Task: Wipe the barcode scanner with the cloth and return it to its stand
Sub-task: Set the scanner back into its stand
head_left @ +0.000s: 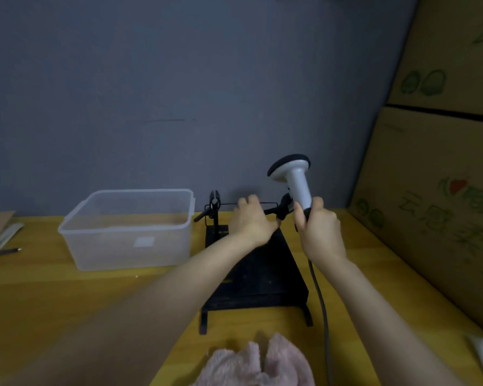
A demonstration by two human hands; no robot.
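white curved scanner [293, 176] gripped by right hand [319, 228]; left hand [253, 218] clasps black wire stand [251, 271].

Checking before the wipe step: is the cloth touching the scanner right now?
Apart. The head view shows the pink cloth lying on the table's near edge, while the scanner is held upright in the right hand, with the black stand between them.

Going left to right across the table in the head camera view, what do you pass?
Pen → clear plastic bin → black stand with the left hand on it → right hand holding the barcode scanner → cardboard boxes. The pink cloth lies nearest, in front of the stand.
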